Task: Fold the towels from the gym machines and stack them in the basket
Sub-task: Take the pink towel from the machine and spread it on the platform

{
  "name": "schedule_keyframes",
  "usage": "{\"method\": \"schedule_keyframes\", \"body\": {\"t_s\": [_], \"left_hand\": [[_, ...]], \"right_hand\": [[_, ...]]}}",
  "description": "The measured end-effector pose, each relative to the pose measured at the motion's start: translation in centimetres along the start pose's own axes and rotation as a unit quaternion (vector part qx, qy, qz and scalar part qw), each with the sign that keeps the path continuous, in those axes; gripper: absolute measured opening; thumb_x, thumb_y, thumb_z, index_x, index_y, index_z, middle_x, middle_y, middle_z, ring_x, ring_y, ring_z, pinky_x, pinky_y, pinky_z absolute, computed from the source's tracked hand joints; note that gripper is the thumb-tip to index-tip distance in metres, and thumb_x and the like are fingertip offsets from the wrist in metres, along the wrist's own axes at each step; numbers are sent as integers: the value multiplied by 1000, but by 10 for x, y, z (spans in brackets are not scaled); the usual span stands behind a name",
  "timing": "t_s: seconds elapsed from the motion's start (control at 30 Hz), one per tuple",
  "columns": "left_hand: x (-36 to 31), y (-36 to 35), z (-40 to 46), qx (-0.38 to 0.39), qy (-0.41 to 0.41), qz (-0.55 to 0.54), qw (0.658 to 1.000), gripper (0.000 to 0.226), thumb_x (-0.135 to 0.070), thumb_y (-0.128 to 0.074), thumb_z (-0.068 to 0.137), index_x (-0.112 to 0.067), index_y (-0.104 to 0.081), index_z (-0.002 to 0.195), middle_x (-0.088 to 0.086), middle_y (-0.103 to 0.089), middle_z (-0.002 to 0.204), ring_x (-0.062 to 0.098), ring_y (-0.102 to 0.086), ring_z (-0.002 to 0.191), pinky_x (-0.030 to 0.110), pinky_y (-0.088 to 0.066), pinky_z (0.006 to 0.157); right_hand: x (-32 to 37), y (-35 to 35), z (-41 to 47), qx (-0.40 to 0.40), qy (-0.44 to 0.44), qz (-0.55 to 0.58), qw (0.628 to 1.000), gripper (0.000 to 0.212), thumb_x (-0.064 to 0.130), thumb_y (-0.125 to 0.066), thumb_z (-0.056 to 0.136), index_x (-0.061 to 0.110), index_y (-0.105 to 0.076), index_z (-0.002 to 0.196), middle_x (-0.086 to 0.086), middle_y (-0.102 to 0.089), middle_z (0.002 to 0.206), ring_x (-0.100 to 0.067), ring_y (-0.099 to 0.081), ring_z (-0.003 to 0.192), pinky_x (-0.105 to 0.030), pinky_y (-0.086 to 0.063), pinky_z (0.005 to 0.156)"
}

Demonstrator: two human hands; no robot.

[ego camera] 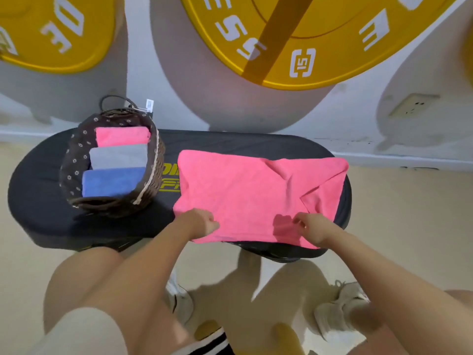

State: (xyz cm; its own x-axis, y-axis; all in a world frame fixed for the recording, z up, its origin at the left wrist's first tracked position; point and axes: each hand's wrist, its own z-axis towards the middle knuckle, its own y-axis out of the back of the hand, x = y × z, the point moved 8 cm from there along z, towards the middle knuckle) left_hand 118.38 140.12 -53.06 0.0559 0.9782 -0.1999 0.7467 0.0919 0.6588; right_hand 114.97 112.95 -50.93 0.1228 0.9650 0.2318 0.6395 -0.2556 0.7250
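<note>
A pink towel (245, 190) lies spread over the right half of a black padded bench (38, 190), its far right corner folded over. My left hand (202, 224) pinches the towel's near edge at the left. My right hand (311, 228) pinches the same edge further right. A dark wicker basket (153, 175) with a flowered lining stands on the bench's left part. Inside it, side by side, lie a folded pink towel (122, 136), a grey towel (119, 156) and a blue towel (112, 181).
Yellow weight plates (294, 39) hang on the white wall behind the bench. A wall socket (412, 105) is at the right. My knees and white shoes (340, 311) stand on the beige floor just in front of the bench.
</note>
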Motion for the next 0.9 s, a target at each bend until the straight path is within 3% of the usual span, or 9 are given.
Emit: {"method": "schedule_keyframes", "body": {"t_s": [0.17, 0.33, 0.43, 0.53, 0.63, 0.7, 0.77, 0.83, 0.9], "left_hand": [[44, 31, 8, -186, 50, -118, 974, 44, -14, -44, 92, -7, -39, 135, 21, -45, 132, 37, -45, 120, 42, -40, 98], [93, 30, 28, -193, 131, -226, 946, 39, -13, -43, 91, -4, -42, 128, 20, -43, 132, 40, -40, 123, 45, -35, 99], [100, 24, 40, -175, 88, -215, 957, 31, -34, -54, 88, -4, -59, 91, 19, -55, 105, 37, -49, 107, 38, -36, 85], [99, 24, 32, -198, 30, -279, 939, 41, -27, -61, 87, -16, -34, 59, 2, -40, 65, 25, -43, 73, 32, -22, 59], [112, 26, 20, -208, 53, -298, 930, 31, -26, -55, 92, -14, -37, 69, 4, -42, 64, 27, -44, 69, 31, -25, 57], [124, 23, 16, -187, 105, -217, 952, 21, -26, -49, 95, -5, -48, 95, 17, -59, 90, 36, -57, 92, 34, -38, 71], [134, 13, 12, -135, 175, -122, 968, 31, -23, -45, 95, -2, -41, 117, 19, -58, 117, 37, -56, 109, 39, -44, 80], [132, 11, 5, -136, 215, -41, 966, 35, -19, -47, 93, -5, -36, 123, 15, -54, 123, 32, -57, 111, 38, -48, 80], [111, 19, 4, -185, 181, 24, 966, 31, -14, -45, 92, -7, -38, 121, 11, -51, 122, 28, -57, 109, 37, -48, 78]], "right_hand": [[75, 14, 29, -43, 78, 5, 996, 34, 12, -40, 93, 8, -53, 125, -15, -57, 126, -30, -52, 114, -33, -41, 94], [155, 13, 77, -29, 141, 20, 989, 38, 5, -39, 92, 5, -49, 129, -21, -52, 125, -32, -49, 116, -32, -36, 94], [190, 3, 104, -2, 163, 24, 986, 40, 8, -42, 91, 4, -45, 131, -17, -50, 133, -33, -47, 120, -30, -35, 96], [215, -7, 115, 20, 172, 17, 985, 47, 10, -43, 94, 2, -36, 139, -16, -42, 142, -29, -37, 131, -25, -25, 101], [220, -18, 120, 33, 175, 9, 984, 53, 11, -44, 94, 7, -29, 145, -14, -31, 151, -25, -27, 140, -22, -18, 107], [217, -24, 122, 35, 178, -7, 983, 55, 12, -44, 93, 11, -29, 145, -14, -22, 154, -24, -23, 142, -25, -20, 112], [212, -29, 118, 42, 180, -8, 983, 55, 12, -45, 92, 13, -30, 145, -14, -16, 156, -25, -22, 143, -27, -22, 114], [204, -29, 111, 46, 188, 2, 981, 55, 12, -46, 91, 12, -32, 145, -14, -16, 156, -24, -20, 144, -26, -20, 115], [186, -22, 104, 15, 190, 13, 982, 52, 11, -48, 89, 10, -39, 141, -13, -25, 153, -26, -26, 141, -28, -24, 114]]}}
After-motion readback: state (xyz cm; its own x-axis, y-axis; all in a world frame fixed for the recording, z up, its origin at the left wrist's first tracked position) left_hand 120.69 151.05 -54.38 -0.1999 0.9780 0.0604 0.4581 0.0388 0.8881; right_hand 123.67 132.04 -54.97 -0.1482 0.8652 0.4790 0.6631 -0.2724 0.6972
